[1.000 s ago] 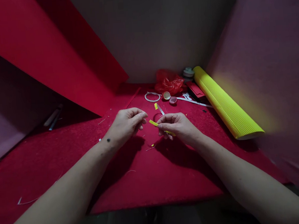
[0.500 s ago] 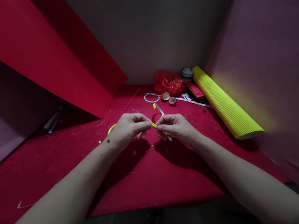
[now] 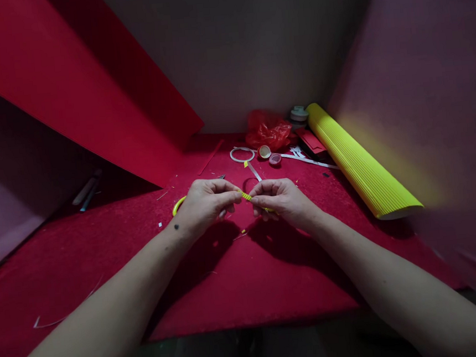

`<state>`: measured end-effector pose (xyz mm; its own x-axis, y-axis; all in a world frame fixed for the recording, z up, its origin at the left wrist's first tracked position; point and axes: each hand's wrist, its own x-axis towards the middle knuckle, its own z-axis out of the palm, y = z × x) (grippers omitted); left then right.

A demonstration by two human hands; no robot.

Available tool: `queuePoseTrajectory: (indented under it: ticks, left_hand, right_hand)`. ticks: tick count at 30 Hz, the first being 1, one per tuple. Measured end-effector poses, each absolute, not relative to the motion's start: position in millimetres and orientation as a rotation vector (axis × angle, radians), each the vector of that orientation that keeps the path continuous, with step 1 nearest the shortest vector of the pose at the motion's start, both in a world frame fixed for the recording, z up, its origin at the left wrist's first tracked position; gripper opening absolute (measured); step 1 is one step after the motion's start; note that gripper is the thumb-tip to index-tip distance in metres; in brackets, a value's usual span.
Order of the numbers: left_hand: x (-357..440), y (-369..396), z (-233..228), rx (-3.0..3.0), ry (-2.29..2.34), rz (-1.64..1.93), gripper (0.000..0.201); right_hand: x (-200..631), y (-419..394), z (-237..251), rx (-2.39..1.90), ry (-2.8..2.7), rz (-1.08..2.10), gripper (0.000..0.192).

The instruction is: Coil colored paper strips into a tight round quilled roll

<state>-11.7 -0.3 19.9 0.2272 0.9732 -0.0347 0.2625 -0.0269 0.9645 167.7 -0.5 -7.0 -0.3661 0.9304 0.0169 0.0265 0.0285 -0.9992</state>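
Observation:
Both hands meet over the middle of a red felt-covered table [image 3: 238, 278]. My left hand [image 3: 204, 203] and my right hand [image 3: 281, 199] pinch the two ends of a small yellow corrugated paper strip [image 3: 246, 196], which spans the gap between the fingertips. A yellow ring-shaped piece [image 3: 177, 205] peeks out from behind my left hand, lying on the felt.
A yellow corrugated paper roll [image 3: 355, 162] lies at the right. At the back sit a crumpled red plastic bag [image 3: 267, 130], a white ring [image 3: 242, 154], two small caps [image 3: 269, 154] and paper scraps. A large red sheet [image 3: 67, 88] leans at the left; tools [image 3: 87, 190] lie beneath it.
My left hand has closed in on the strip and now pinches its left end; a second ago only my right hand held it. The yellow ring behind the left hand has come into view.

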Motion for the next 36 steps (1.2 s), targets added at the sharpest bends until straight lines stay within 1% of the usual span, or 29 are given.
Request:
queuePoseTrajectory:
  ticks: [11, 15, 16, 19, 22, 24, 29, 36]
  left_hand:
    - [-13, 0, 17, 1.499, 1.139, 0.873, 0.014]
    - [-11, -1, 17, 1.537, 1.163, 1.023, 0.015]
    - [-11, -1, 16, 1.598, 1.173, 1.095, 0.015]
    - [-12, -1, 10, 1.992, 1.144, 1.302, 0.004]
    - [-13, 0, 1, 2.438, 1.055, 1.328, 0.008]
    - [-13, 1, -5, 2.600, 1.042, 1.302, 0.010]
    - [-12, 3, -11, 2.807, 1.157, 1.271, 0.013]
    - [-12, 0, -7, 2.945, 1.272, 1.186, 0.020]
  right_hand:
    - [168, -1, -9, -0.959, -1.478, 1.452, 0.011]
    - [169, 1, -10, -0.965, -1.456, 1.437, 0.011]
    - [169, 2, -10, -0.976, -1.446, 1.429, 0.011]
    - [169, 1, -10, -1.000, -1.432, 1.419, 0.013]
    - [170, 2, -10, -0.966, -1.412, 1.441, 0.016]
    - [170, 3, -11, -0.938, -1.410, 1.458, 0.017]
    - [170, 3, -12, -0.893, -1.433, 1.493, 0.017]
    - [169, 1, -10, -0.885, -1.424, 1.543, 0.016]
